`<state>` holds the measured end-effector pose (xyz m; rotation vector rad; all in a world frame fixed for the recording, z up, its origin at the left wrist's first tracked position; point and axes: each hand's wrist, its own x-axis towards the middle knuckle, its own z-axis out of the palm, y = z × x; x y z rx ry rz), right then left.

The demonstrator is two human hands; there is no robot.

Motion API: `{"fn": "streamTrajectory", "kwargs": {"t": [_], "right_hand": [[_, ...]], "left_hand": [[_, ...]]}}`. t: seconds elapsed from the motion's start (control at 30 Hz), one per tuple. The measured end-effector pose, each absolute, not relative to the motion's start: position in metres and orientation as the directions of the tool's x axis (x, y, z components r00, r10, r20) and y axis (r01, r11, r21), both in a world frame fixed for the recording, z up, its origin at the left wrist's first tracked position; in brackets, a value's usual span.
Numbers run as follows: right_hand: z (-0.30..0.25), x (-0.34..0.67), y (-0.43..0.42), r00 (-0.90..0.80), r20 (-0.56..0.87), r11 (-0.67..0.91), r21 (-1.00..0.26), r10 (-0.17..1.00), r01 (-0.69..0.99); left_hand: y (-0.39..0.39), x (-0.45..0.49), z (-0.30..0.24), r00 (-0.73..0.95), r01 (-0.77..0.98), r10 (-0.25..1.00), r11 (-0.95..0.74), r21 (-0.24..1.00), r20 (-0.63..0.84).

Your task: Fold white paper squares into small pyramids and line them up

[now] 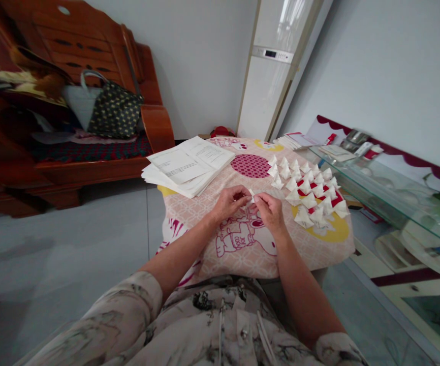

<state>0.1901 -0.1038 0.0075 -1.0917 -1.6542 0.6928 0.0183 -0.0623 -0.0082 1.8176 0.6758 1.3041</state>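
Observation:
Between my fingertips, over the middle of the cloth-covered table, is a small folded piece of white paper. My left hand pinches it from the left, and my right hand pinches it from the right. Fingers cover most of the paper, so its exact shape is hard to make out. To the right stand several rows of pointed folded paper pieces, some over a red patch. Beyond my left hand lies a stack of printed paper sheets.
A pink patterned cloth covers the table. Along the right runs a glass-topped cabinet with small items on it. At the left is a wooden sofa holding a star-patterned bag. A tall white air conditioner stands behind.

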Motion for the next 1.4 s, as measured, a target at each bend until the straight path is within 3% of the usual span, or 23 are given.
{"fn": "streamTrajectory", "kwargs": {"t": [0.33,0.53,0.67,0.77,0.87,0.97,1.07,1.27,1.4], "right_hand": [[0.008,0.186,-0.102,-0.122,0.527,0.516,-0.713,0.841,0.475],[0.004,0.188,-0.101,-0.126,0.504,0.5,-0.73,0.854,0.467],[0.008,0.188,-0.108,-0.154,0.572,0.563,-0.659,0.806,0.499],[0.012,0.184,-0.116,-0.209,0.632,0.637,-0.586,0.746,0.502],[0.012,0.178,-0.122,-0.268,0.646,0.682,-0.56,0.715,0.47],[0.008,0.174,-0.124,-0.311,0.617,0.683,-0.574,0.723,0.452],[0.006,0.175,-0.122,-0.314,0.606,0.676,-0.576,0.731,0.46],[0.008,0.178,-0.117,-0.321,0.685,0.724,-0.444,0.654,0.528],[0.006,0.179,-0.115,-0.224,0.678,0.674,-0.523,0.699,0.522]], "left_hand": [[-0.065,0.016,-0.003,0.355,0.019,0.776,-0.563,0.826,0.521],[-0.067,0.016,-0.001,0.385,0.032,0.772,-0.558,0.829,0.505],[-0.062,0.013,0.001,0.21,-0.092,0.844,-0.486,0.869,0.494],[-0.054,0.009,0.0,0.093,-0.176,0.92,-0.361,0.916,0.381],[-0.048,0.009,-0.004,0.211,-0.301,0.963,-0.101,0.948,0.17],[-0.045,0.01,-0.009,0.368,-0.353,0.927,0.073,0.933,0.067],[-0.042,0.01,-0.013,0.432,-0.351,0.901,0.117,0.929,0.05],[-0.041,0.009,-0.017,0.428,-0.358,0.901,0.095,0.929,0.073],[-0.046,0.011,-0.015,0.405,-0.326,0.914,0.124,0.937,0.019]]}}
